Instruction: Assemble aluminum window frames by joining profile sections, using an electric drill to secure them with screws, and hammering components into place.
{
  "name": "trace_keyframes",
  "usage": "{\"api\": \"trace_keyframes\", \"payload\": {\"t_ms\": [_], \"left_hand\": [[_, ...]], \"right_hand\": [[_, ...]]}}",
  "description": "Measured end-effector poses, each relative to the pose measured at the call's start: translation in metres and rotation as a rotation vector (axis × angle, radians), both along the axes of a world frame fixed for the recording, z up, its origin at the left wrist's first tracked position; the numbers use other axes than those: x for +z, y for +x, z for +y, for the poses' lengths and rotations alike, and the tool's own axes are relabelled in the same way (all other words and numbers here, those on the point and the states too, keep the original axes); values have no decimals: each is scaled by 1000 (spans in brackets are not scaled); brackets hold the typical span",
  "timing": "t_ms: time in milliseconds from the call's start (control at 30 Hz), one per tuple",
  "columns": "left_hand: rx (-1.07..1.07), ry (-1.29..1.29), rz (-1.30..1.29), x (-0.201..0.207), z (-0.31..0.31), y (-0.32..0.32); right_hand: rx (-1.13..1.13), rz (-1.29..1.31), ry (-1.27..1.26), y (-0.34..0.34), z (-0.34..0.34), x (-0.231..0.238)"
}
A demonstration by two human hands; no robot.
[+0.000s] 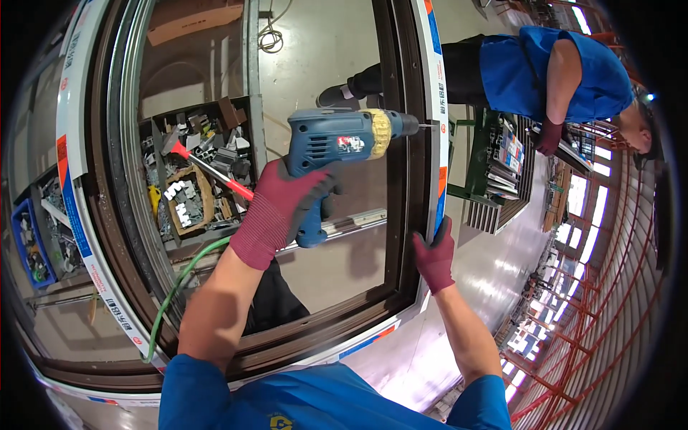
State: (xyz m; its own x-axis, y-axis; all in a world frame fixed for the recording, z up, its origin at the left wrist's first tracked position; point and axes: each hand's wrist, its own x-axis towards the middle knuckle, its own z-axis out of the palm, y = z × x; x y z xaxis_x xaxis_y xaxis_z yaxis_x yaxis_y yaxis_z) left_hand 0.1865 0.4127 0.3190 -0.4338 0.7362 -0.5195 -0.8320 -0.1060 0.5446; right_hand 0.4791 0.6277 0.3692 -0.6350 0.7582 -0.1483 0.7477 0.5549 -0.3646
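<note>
My left hand [276, 211], in a maroon glove with dark palm and fingers, is closed around the handle of a blue power drill [333, 140] with a yellow collar. The drill lies level and points right. Its thin bit [425, 126] reaches the right rail of a brown metal window frame [405, 236]; whether it has entered the rail I cannot tell. Lower on that same rail, my right hand [436, 256], gloved alike, grips the outer edge between thumb and fingers. Printed protective tape [439, 190] covers this edge.
Through the frame's opening show a bin of metal fittings [193, 208], a red-handled hammer [208, 166] and a cardboard box [190, 21]. A green cord [179, 283] crosses the left rail. At the right a person in blue [552, 75] stands by stacked metal profiles [502, 172].
</note>
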Motion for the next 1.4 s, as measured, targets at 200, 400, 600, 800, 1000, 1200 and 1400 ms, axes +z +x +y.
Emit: {"api": "trace_keyframes", "payload": {"t_ms": [200, 400, 600, 800, 1000, 1200, 1400], "left_hand": [[-38, 10, -28, -1, 9, 0], [-8, 19, -47, 1, 8, -1], [-21, -1, -28, 3, 9, -4], [-83, -121, 91, 0, 12, -5], [-130, -77, 35, 13, 12, -9], [-117, -45, 44, 17, 12, -9], [-104, -64, 21, 16, 14, -6]], "right_hand": [[8, -21, 35, -7, -7, 6], [-6, -19, 33, -11, -8, 10], [-21, -15, 24, -8, -7, 7], [-23, -39, 41, -5, -7, 6], [-22, -68, 83, -1, -6, 3], [-2, -39, 62, -3, -4, 3], [-18, -36, 46, 0, -3, 1]]}}
